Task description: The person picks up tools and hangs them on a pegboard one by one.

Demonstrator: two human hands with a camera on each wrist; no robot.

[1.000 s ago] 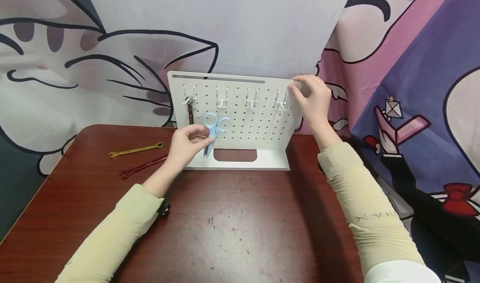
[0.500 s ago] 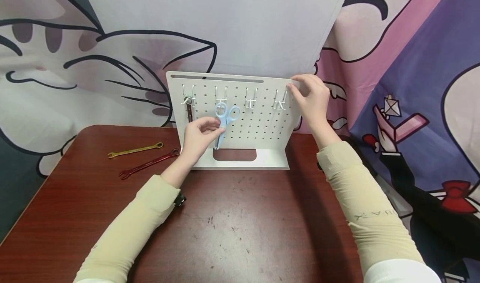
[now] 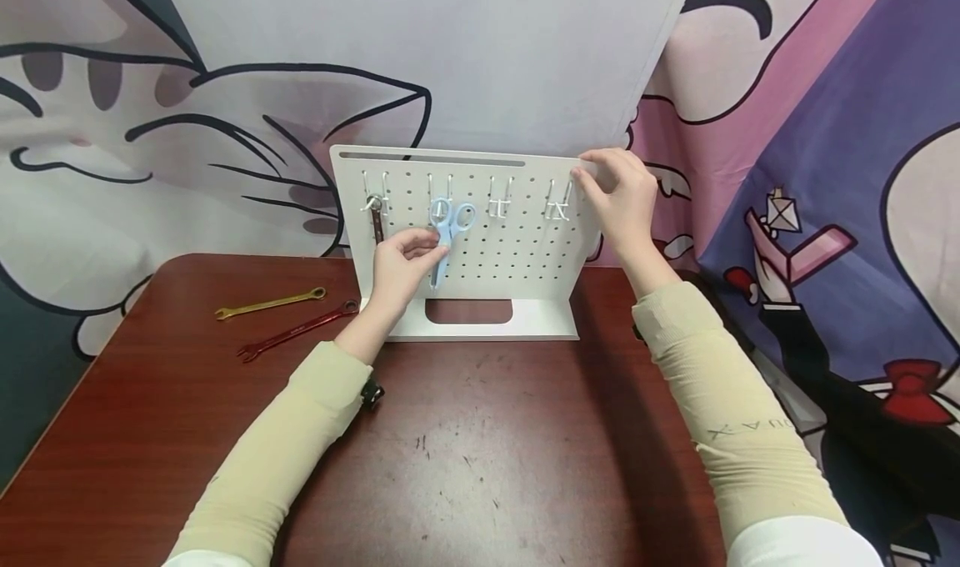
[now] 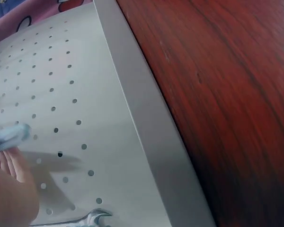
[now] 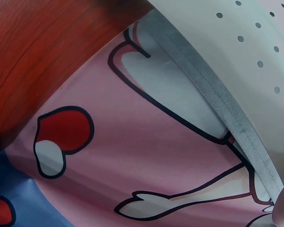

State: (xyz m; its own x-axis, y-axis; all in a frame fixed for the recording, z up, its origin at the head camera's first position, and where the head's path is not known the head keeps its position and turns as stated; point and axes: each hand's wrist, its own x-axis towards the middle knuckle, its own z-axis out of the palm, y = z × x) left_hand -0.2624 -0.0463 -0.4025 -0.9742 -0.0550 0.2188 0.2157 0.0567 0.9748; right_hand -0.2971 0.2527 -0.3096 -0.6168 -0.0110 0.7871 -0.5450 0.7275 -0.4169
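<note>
My left hand (image 3: 401,268) pinches a pair of light blue scissors (image 3: 444,238) by the blades, handle loops up and tips down. Its left loop overlaps the second hook from the left (image 3: 440,185) on a white pegboard stand (image 3: 517,254). In the left wrist view the scissors (image 4: 13,135) are blurred and only partly visible beside my hand (image 4: 12,189). My right hand (image 3: 624,196) grips the upper right corner of the pegboard, thumb at its front face. A wrench (image 3: 377,218) hangs on the leftmost hook, its lower part hidden behind my left hand.
Left of the stand, a yellow wrench (image 3: 272,303) and a red wrench (image 3: 298,330) lie on the brown table (image 3: 480,459). Two more white hooks, one (image 3: 500,200) right of the scissors and one (image 3: 557,204) near my right hand, bear nothing. Printed cloth (image 3: 525,58) hangs behind.
My left hand has carried the scissors right and up, from low in front of the board to the second hook. The right hand has kept its grip on the corner.
</note>
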